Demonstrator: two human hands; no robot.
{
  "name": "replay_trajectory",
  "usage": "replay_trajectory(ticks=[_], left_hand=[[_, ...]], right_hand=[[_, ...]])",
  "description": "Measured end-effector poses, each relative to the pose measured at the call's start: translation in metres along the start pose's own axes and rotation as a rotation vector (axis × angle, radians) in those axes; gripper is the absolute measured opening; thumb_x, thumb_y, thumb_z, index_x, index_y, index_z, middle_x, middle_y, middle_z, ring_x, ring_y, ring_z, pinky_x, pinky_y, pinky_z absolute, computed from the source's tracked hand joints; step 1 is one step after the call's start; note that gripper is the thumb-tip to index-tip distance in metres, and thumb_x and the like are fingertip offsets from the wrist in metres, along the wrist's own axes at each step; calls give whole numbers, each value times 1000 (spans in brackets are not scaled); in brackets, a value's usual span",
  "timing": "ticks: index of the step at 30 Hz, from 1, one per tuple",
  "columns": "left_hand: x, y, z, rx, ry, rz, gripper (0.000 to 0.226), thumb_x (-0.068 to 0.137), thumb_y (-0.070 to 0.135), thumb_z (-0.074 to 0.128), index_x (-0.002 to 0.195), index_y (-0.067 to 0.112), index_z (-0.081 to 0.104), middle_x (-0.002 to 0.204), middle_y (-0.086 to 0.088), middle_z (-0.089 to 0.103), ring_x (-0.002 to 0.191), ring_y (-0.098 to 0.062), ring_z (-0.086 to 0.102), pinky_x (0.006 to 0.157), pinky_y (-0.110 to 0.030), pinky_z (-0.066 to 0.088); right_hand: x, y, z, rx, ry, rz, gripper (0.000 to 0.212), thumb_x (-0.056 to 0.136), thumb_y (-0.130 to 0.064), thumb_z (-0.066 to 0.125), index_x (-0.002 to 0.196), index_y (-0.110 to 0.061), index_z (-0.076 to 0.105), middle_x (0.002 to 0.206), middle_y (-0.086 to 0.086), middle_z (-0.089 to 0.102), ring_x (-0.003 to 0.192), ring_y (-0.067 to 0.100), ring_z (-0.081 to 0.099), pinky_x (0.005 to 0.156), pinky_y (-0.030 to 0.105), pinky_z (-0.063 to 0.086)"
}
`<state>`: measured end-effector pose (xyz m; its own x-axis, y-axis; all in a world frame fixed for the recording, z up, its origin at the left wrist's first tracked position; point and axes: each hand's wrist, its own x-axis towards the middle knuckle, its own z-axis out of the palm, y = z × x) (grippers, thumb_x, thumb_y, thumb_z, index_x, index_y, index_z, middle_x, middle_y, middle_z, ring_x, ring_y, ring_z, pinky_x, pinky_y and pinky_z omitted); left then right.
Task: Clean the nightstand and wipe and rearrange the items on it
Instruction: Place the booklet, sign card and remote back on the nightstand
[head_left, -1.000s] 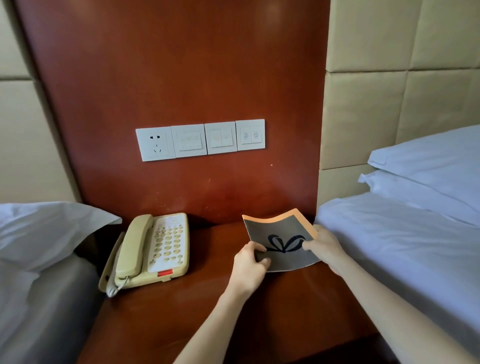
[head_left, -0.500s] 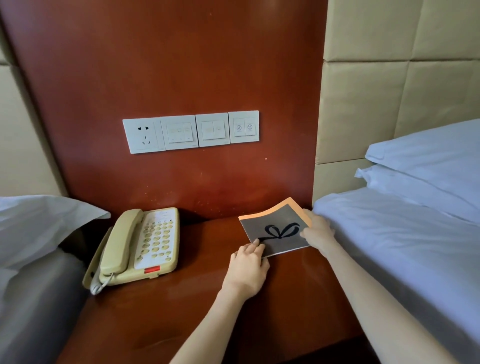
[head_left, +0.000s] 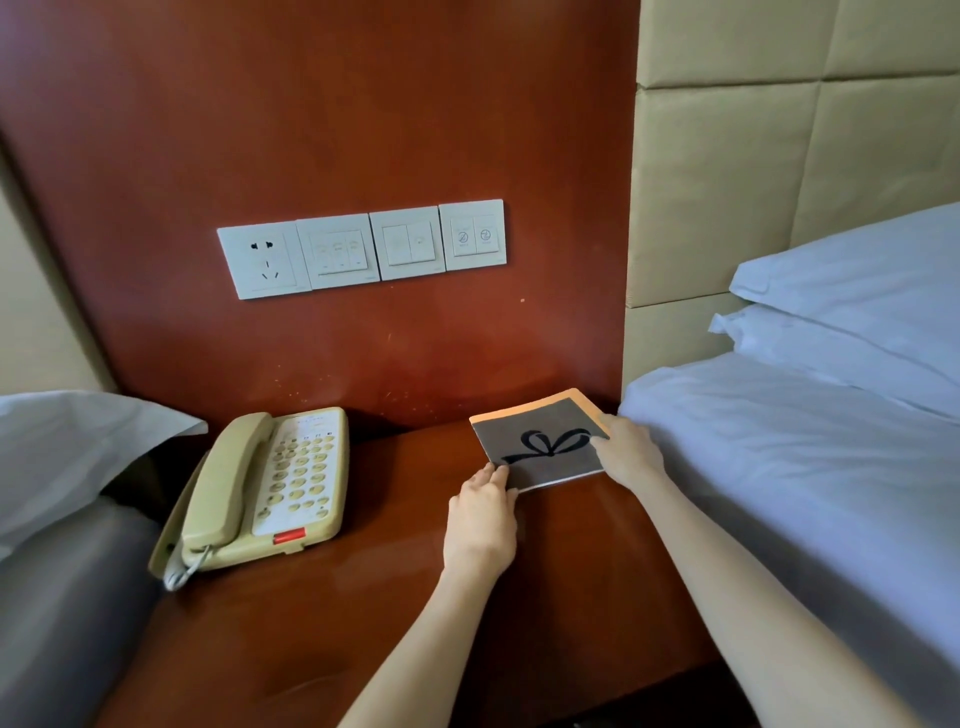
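We find the booklet (head_left: 540, 447), grey with a black bow drawn on it and an orange border along its far edge, lying flat at the back right of the nightstand (head_left: 363, 597), right of the frame's centre. Its far edge sits near the wooden wall panel (head_left: 311, 130) and its right edge just beside the bed (head_left: 805, 467). The left hand (head_left: 480, 519) is released, with straight fingers touching the booklet's near left corner. The right hand (head_left: 631, 452) rests on the booklet's right edge with one finger on the cover.

On the booklet's left we see bare wood as far as the telephone (head_left: 260, 493), which is well apart at centre left. A wider bare stretch runs toward the bottom of the frame.

The right hand covers part of the booklet's right edge and its thumb is out of sight, so we cannot tell whether it grasps the booklet or only presses on it. The forearms cross the nightstand's near edge. The print on the telephone keys and the wall plates (head_left: 363, 247) is too small to read. The bedding at lower left is cut off by the frame.

We count one booklet, one telephone, four wall plates in a row, two stacked pillows (head_left: 857, 280) at the right and one pillow (head_left: 67, 452) at the left.
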<state>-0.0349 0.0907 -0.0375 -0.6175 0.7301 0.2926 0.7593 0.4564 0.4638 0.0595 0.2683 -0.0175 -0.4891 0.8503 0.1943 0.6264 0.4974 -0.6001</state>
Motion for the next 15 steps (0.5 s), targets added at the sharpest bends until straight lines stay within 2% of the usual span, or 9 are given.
replay_trajectory(ticks=[2, 7, 12, 15], left_hand=[[0, 0, 0, 3, 2, -5, 44, 102, 24, 36, 145, 17, 35, 153, -5, 34, 141, -23, 31, 113, -35, 29], [0, 1, -2, -3, 25, -7, 43, 101, 21, 39, 144, 15, 38, 150, -7, 39, 138, -23, 35, 113, -35, 31], [-1, 1, -9, -85, -7, -14, 44, 98, 21, 47, 141, 16, 41, 145, -5, 46, 134, -23, 40, 112, -35, 33], [-3, 1, -15, -162, -4, -19, 41, 94, 18, 53, 135, 17, 49, 135, -4, 56, 125, -23, 49, 105, -32, 39]], right_hand=[[-1, 0, 0, -32, -7, 5, 37, 98, -21, 45, 132, -7, 52, 118, 14, 61, 107, 32, 58, 89, 42, 50], [-3, -4, -5, -43, -20, -44, 30, 92, -15, 47, 119, -7, 57, 116, 17, 55, 108, 34, 49, 92, 44, 45], [-19, -5, -12, 12, 6, -70, 33, 89, -13, 49, 120, -10, 59, 112, 13, 60, 110, 32, 51, 92, 38, 42], [-32, -4, -18, 8, -39, -51, 44, 90, -17, 52, 134, -14, 51, 124, 10, 59, 117, 30, 51, 97, 40, 42]])
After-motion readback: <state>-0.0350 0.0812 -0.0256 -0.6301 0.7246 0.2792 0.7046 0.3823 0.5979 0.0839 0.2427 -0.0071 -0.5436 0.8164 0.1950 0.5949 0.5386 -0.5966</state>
